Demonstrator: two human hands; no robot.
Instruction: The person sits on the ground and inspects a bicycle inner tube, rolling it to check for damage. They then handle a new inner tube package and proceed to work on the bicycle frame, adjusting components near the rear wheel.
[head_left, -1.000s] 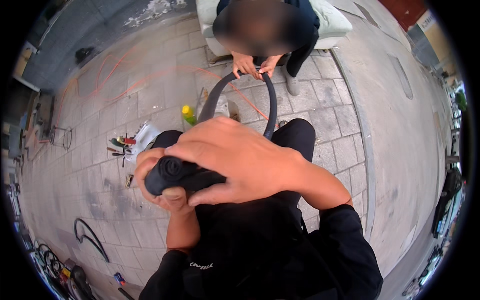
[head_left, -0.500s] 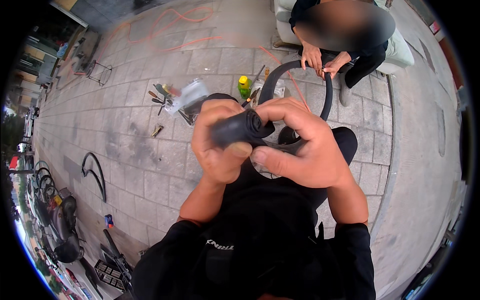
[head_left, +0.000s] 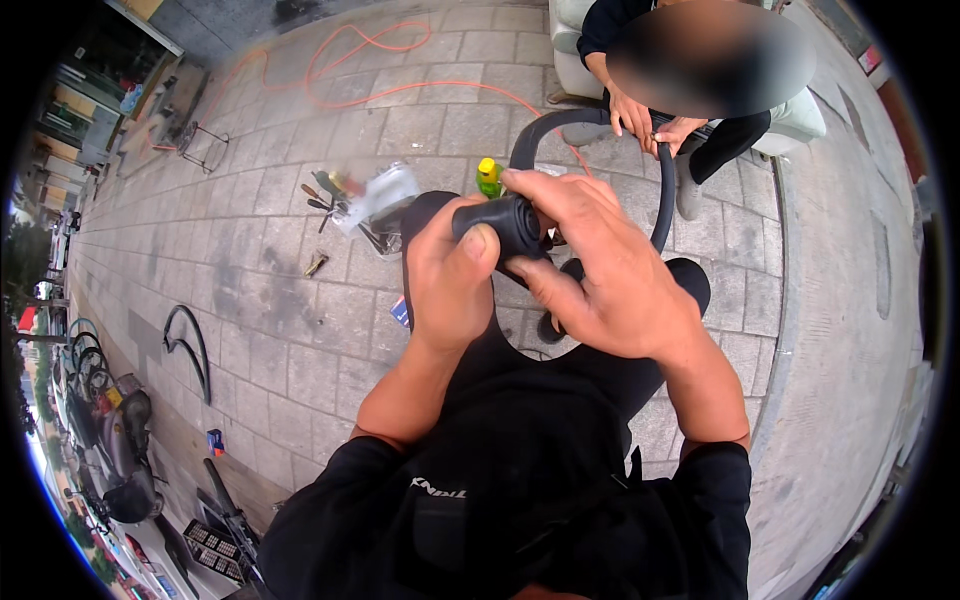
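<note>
Head cam: left hand [head_left: 450,285] clutches the rolled black rubber [head_left: 512,226] above the lap, thumb on its side; right hand [head_left: 622,275] brackets its end, thumb and forefinger spread. Thumbs are apart now, tips basically met half a second ago. Further out, co-worker's hands [head_left: 630,112] still pinch the black tube loop [head_left: 667,190] toward the paving's [head_left: 735,350] top right corner.
</note>
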